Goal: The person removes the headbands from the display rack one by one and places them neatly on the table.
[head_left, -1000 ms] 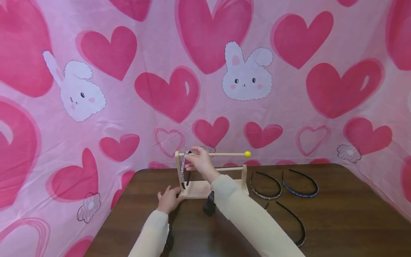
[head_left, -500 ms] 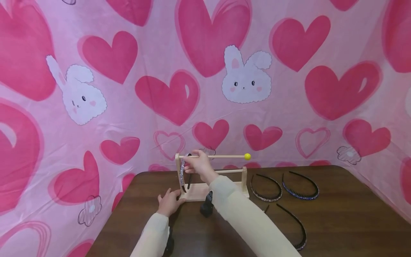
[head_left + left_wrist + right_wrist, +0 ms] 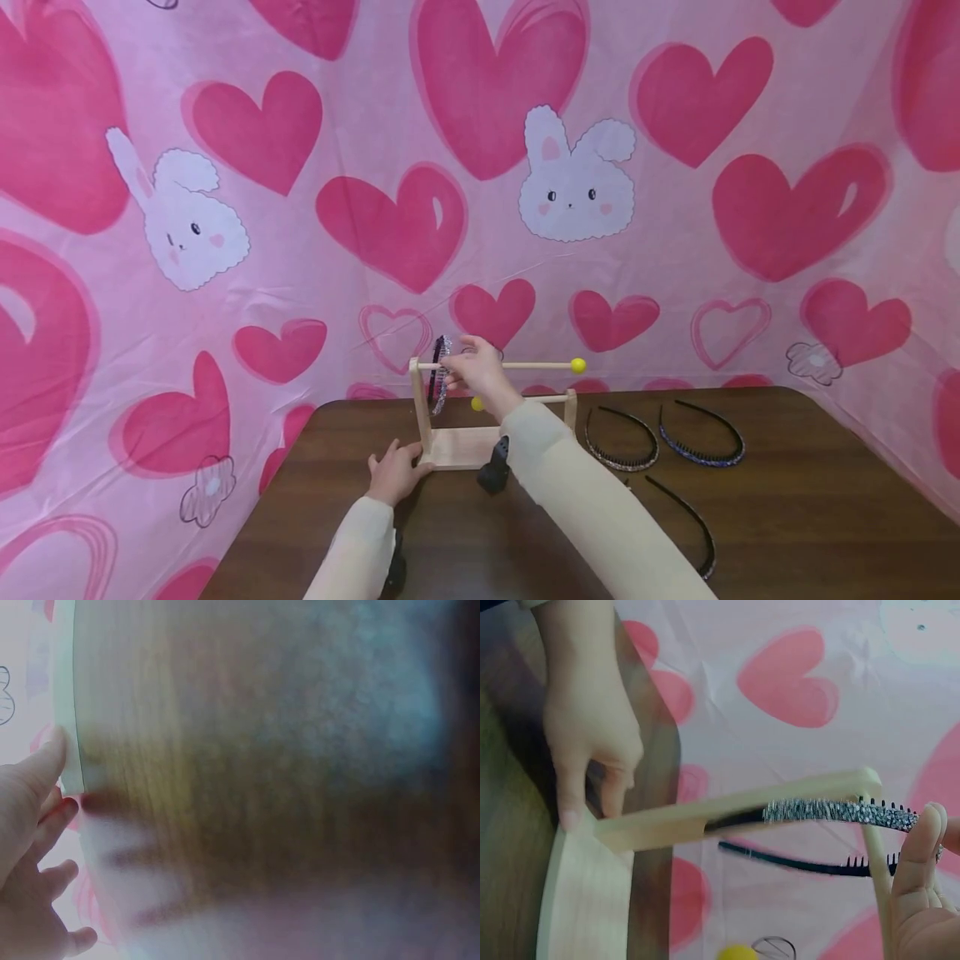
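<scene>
My right hand (image 3: 482, 375) pinches a silver-glitter headband (image 3: 442, 392) at the left part of the wooden stand's upper rod (image 3: 536, 365). In the right wrist view, the black-toothed headband (image 3: 825, 811) has its two ends pointing toward the stand's base, and my right fingertips (image 3: 930, 821) are on its curved part. Whether the band rests on the rod, I cannot tell. With thumb and fingers, my left hand (image 3: 396, 472) grips the left end of the stand's base (image 3: 461, 448). The left wrist view shows that thumb (image 3: 49, 757) against the wood's edge.
Two headbands lie right of the stand, one silvery (image 3: 622, 462) and one blue (image 3: 708, 457). Closer in lies another dark headband (image 3: 701, 533), partly behind my right sleeve. Yellow balls cap the upper rod (image 3: 578, 365) and lower rod (image 3: 477, 403). A heart-print cloth (image 3: 360, 100) hangs behind the table.
The headband, which hung with its ends down near the base, has been lifted and turned at the upper rod. My right hand has risen slightly; the left hand stays on the base.
</scene>
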